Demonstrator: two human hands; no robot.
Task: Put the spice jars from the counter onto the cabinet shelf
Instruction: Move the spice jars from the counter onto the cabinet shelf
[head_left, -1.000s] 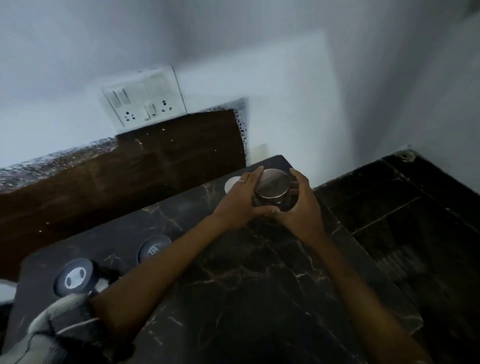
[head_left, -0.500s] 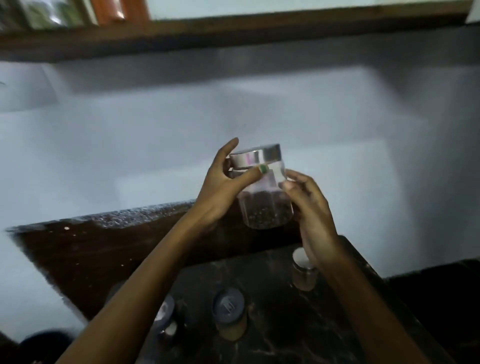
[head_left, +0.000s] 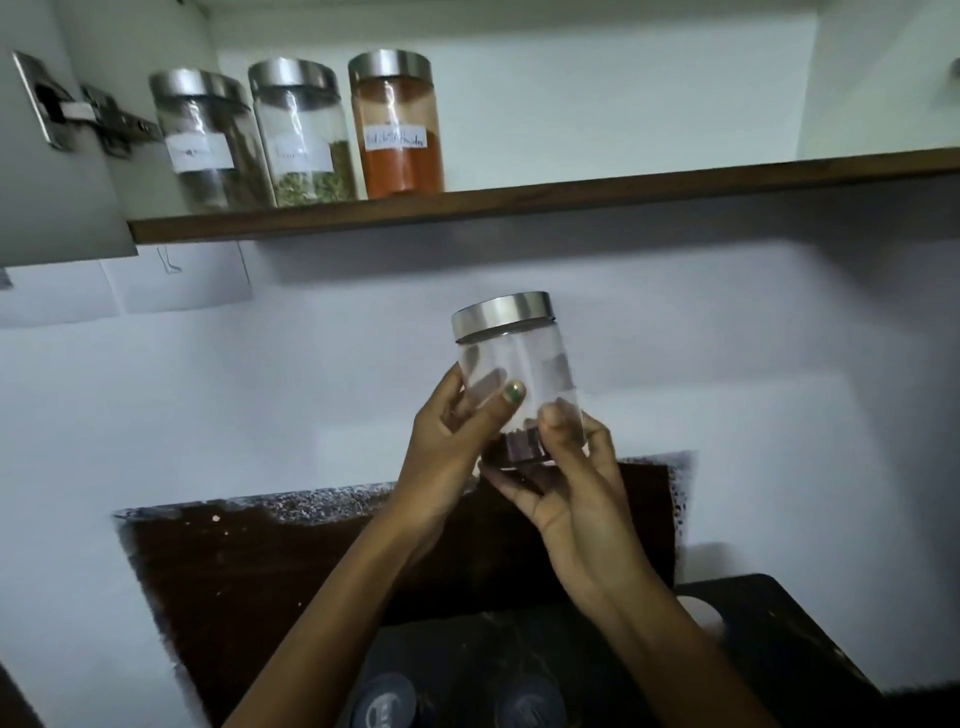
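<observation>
Both hands hold up a clear glass spice jar with a steel lid and a little dark spice at its bottom. My left hand grips its left side, thumb across the front. My right hand cups its base and right side. The jar hangs in front of the wall, below the wooden cabinet shelf. On that shelf's left part stand three steel-lidded jars: a dark-filled jar, a green-filled jar and an orange powder jar. Two dark-lidded jars sit on the counter below.
The open cabinet door with its hinge stands at the far left. The shelf to the right of the orange jar is bare. A brown backsplash backs the dark marble counter. A pale lid shows behind my right forearm.
Both hands lifted the jar off the counter and raised it toward the shelf. The view tilted up, bringing the shelf and its three jars into sight.
</observation>
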